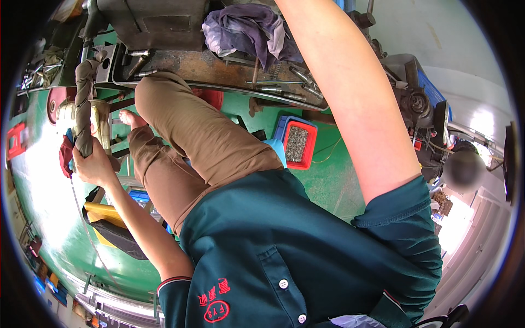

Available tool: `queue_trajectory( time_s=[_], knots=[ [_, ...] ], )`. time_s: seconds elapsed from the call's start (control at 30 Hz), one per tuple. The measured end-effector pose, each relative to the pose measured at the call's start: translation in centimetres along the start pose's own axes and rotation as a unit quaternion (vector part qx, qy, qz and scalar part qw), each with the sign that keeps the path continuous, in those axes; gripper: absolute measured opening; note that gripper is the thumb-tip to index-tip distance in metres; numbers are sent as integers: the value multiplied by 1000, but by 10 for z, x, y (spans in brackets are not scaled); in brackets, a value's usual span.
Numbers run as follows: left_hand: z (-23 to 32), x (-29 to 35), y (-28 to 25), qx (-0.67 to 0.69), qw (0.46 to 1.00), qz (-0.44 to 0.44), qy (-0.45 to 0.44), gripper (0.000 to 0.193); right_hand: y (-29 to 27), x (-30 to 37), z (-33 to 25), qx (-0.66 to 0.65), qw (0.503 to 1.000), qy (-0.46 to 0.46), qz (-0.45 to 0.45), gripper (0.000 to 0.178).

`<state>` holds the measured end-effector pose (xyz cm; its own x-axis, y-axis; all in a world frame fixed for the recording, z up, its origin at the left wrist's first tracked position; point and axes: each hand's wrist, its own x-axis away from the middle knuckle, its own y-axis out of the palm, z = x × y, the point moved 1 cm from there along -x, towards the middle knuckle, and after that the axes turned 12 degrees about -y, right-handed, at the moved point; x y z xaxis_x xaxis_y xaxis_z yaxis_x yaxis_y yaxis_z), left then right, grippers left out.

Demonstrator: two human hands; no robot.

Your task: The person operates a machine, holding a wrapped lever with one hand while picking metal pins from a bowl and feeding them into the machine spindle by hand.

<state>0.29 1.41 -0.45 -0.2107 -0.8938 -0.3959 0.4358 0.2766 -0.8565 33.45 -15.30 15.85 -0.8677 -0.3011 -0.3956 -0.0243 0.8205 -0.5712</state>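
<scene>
My left hand is closed round the lower end of a long lever wrapped in grey-brown material. The lever runs upward to a dark metal machine. A bunched red cloth hangs beside that hand. From the right, my right arm stretches up past the top edge, so its hand is out of sight. Nearest to this arm is a crumpled purple-grey rag on the machine's oily tray. Several metal rods and cylindrical tools lie on the tray.
Below the tray, a red bin of small metal pieces sits against a blue bin on the green floor. A yellow-and-black seat is by my left forearm. More machinery stands at the right.
</scene>
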Motion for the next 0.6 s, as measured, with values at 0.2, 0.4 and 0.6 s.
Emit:
queue_trajectory(
  time_s=[0.2,0.4,0.6],
  knots=[
    [2,1,-2,9,1000,-7,1,37,-1,14,36,-114,967,-217,63,15],
    [0,0,-1,2,1000,-7,4,40,-2,16,35,-112,969,-212,64,15],
    [4,2,-3,14,999,35,36,30,-2,15,35,-114,969,-212,56,14]
  ],
)
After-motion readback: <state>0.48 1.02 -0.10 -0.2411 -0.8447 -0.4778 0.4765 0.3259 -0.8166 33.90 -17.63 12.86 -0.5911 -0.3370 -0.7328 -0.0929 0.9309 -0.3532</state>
